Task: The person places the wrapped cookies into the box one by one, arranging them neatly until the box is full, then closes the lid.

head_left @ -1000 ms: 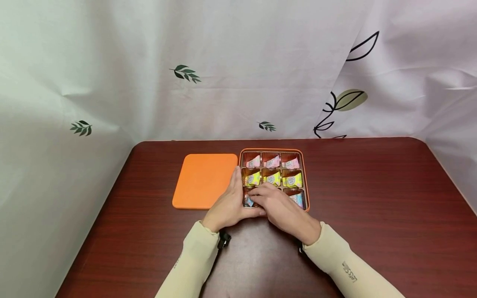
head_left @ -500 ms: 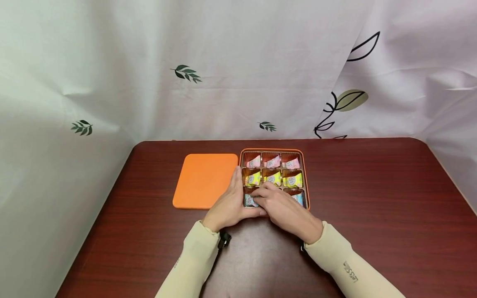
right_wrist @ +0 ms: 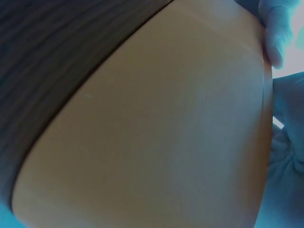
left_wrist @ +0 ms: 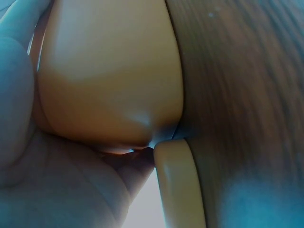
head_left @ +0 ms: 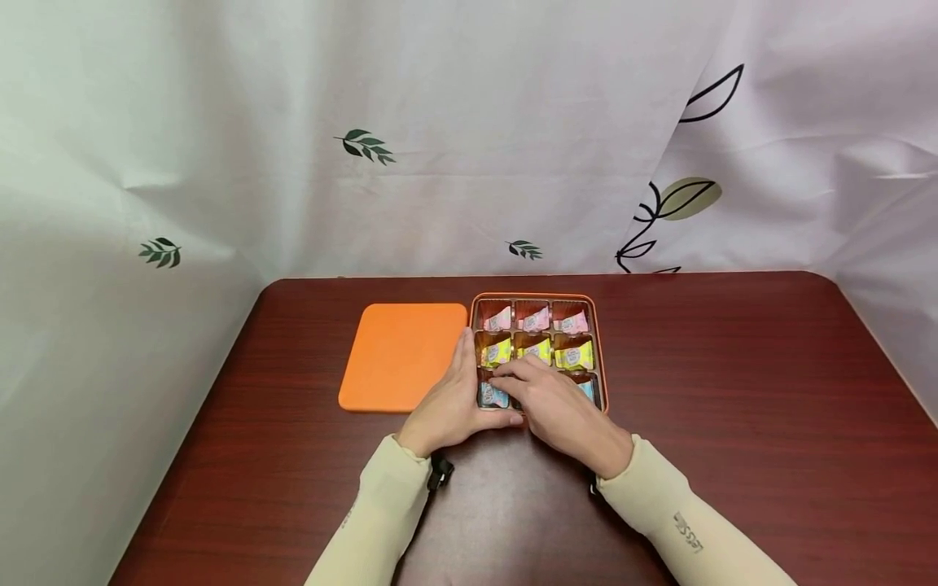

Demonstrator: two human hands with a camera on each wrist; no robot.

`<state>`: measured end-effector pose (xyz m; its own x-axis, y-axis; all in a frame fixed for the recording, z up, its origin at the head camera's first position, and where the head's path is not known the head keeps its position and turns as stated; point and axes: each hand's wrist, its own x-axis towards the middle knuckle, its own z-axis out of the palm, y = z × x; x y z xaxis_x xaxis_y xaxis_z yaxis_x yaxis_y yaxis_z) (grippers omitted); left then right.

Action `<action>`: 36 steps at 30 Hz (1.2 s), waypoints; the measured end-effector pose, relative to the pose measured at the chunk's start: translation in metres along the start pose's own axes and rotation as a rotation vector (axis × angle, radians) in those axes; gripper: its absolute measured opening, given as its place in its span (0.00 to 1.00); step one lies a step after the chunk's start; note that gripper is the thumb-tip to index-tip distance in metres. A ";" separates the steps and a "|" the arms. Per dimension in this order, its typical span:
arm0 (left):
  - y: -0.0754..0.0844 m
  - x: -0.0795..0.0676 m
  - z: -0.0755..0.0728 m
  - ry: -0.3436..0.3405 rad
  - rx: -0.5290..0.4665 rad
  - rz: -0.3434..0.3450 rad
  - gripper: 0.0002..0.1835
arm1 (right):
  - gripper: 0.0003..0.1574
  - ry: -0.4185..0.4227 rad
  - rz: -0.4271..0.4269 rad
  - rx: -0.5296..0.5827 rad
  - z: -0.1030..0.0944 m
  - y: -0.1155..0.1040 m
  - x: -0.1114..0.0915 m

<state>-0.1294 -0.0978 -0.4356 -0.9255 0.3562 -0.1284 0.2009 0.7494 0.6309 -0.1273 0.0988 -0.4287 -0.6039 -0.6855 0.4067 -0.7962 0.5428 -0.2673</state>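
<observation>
In the head view, an orange box (head_left: 602, 358) holds a clear divided tray with wrapped candies. Pink candies (head_left: 533, 319) fill the back row, yellow candies (head_left: 575, 356) the middle row. A blue candy (head_left: 493, 395) lies in the front left compartment; another blue candy (head_left: 586, 390) shows at front right. My left hand (head_left: 450, 411) rests against the box's left side with straight fingers, thumb along the front edge. My right hand (head_left: 553, 407) reaches over the front row, fingertips at the left blue candy. It covers the front middle compartment; I cannot tell whether it pinches anything.
An orange lid (head_left: 403, 356) lies flat on the dark red wooden table (head_left: 733, 391), just left of the box. A white curtain with leaf prints (head_left: 469, 138) hangs behind the table's back edge. Both wrist views mostly show the box's smooth orange wall (right_wrist: 156, 123).
The front left blue candy has shifted slightly and more of it shows. My right fingers have moved a little over it. The left hand, box and lid stay in place.
</observation>
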 end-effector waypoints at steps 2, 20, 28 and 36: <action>0.000 0.000 0.000 0.002 -0.001 0.000 0.75 | 0.22 0.003 0.014 0.021 0.000 -0.001 0.000; 0.000 0.000 0.000 0.003 0.003 0.008 0.74 | 0.21 0.069 0.062 0.061 0.001 -0.007 0.000; 0.003 -0.001 0.000 0.014 -0.009 0.012 0.75 | 0.24 0.119 0.109 0.081 0.003 -0.009 0.000; 0.001 -0.002 -0.001 0.013 -0.030 0.017 0.75 | 0.23 0.120 0.119 0.102 0.004 -0.014 0.000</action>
<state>-0.1274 -0.0985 -0.4339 -0.9262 0.3616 -0.1071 0.2075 0.7259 0.6557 -0.1169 0.0892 -0.4284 -0.6901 -0.5530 0.4669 -0.7228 0.5601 -0.4048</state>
